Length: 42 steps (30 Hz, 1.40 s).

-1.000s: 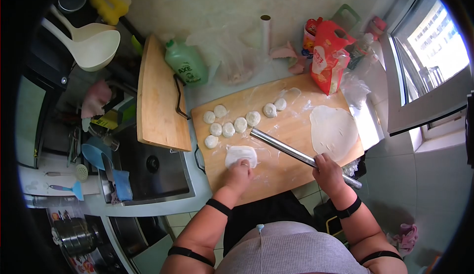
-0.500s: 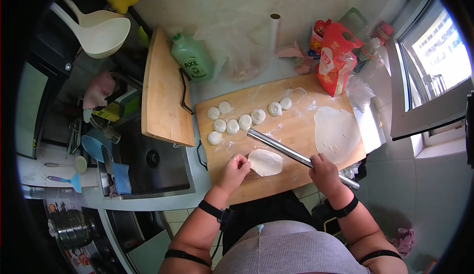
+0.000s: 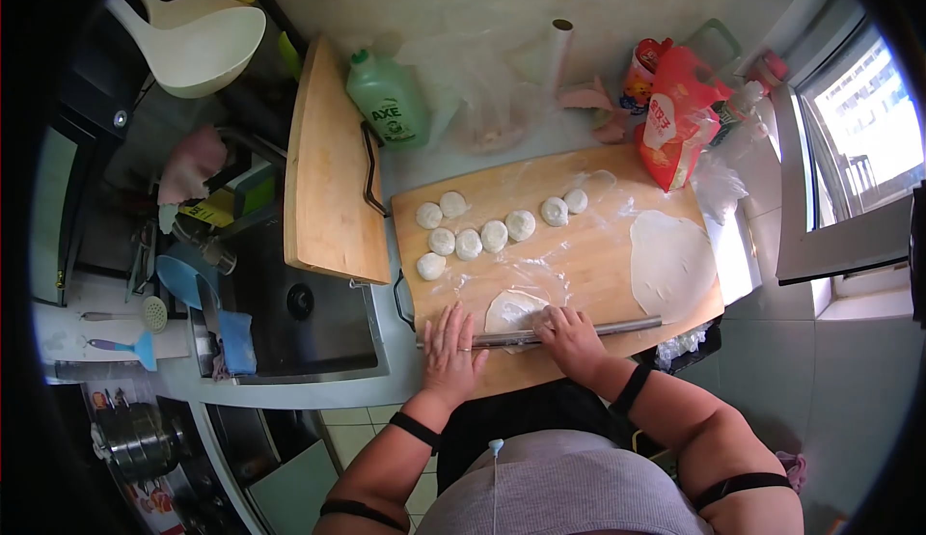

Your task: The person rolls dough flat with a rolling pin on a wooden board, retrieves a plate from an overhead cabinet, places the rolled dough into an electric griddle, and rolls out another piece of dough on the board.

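A metal rolling pin [image 3: 629, 327] lies across a small flattened piece of dough [image 3: 513, 311] near the front edge of the wooden board [image 3: 588, 274]. My left hand [image 3: 451, 354] rests over the pin's left end, fingers stretched out flat. Closer to the middle, my right hand [image 3: 574, 344] bends its fingers over the pin, just right of the dough. Behind them, several round dough pieces [image 3: 494, 236] sit in loose rows on the floured wood. A large thin dough sheet [image 3: 672, 267] is spread at the board's right end.
A second wooden board [image 3: 333, 178] stands upright beside the sink [image 3: 318, 342] at left. Along the wall are a green AXE bottle [image 3: 388, 101], a red flour bag [image 3: 675, 130] and a cardboard-cored roll [image 3: 558, 57]. An open window [image 3: 858, 139] juts in at right.
The rolling pin, held tilted in my right hand before, now lies level on the small dough. My left hand has let go of the dough's edge and flattened onto the pin.
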Motion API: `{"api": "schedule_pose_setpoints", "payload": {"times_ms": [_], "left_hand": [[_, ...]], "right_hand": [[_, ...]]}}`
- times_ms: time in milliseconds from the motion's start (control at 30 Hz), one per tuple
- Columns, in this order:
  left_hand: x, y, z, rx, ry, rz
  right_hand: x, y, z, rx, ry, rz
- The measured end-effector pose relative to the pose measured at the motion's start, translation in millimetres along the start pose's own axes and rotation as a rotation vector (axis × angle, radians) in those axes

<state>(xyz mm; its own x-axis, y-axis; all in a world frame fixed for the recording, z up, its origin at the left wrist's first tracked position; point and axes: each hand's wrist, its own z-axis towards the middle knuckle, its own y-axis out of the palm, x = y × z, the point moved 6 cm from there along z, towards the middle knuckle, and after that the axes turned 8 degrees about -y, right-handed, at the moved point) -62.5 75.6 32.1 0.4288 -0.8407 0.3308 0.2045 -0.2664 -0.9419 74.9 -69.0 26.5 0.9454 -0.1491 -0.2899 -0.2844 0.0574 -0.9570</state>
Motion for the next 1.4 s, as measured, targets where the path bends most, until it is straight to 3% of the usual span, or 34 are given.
{"api": "schedule_pose_setpoints", "payload": {"times_ms": [233,333,400,500,600,667,733,867,1067,1133,1167,1200,1267,1333,1400], "left_hand": [[-9,16,15,-0.142,-0.04,0.004],[-15,10,55,-0.073,-0.028,0.033],[-27,5,90,-0.028,-0.129,0.061],[-34,3,106,0.033,-0.109,0.066],[-26,9,80,-0.08,-0.158,0.028],[-14,20,38,-0.188,-0.083,0.142],[2,17,1,-0.288,-0.024,-0.035],[4,23,-17,-0.299,0.052,-0.056],[-20,5,104,0.014,-0.021,0.015],[-22,2,107,0.106,-0.011,0.033],[-20,9,100,0.185,0.119,-0.111],[-15,9,90,0.261,0.25,-0.256],[4,12,61,0.197,0.317,-0.257],[21,21,42,0.036,0.342,-0.213],[23,21,34,0.015,0.292,-0.194]], "right_hand": [[13,-5,17,-0.019,0.055,-0.059],[43,-11,61,0.077,0.121,-0.132],[67,-21,97,0.154,0.183,-0.096],[82,-21,122,0.137,0.226,-0.172],[69,-22,93,0.188,0.183,-0.083],[54,-10,51,0.086,0.171,-0.063],[36,-4,8,-0.003,0.096,-0.019],[30,-2,-14,-0.059,0.062,0.041],[82,-21,74,0.041,0.17,-0.123],[89,-22,85,0.023,0.121,-0.201],[86,-23,80,0.101,-0.014,-0.221],[87,-24,71,0.105,-0.017,-0.223],[73,-17,51,0.022,-0.226,-0.066],[72,-13,37,0.027,-0.224,-0.049],[66,-14,30,0.037,-0.222,-0.034]]}}
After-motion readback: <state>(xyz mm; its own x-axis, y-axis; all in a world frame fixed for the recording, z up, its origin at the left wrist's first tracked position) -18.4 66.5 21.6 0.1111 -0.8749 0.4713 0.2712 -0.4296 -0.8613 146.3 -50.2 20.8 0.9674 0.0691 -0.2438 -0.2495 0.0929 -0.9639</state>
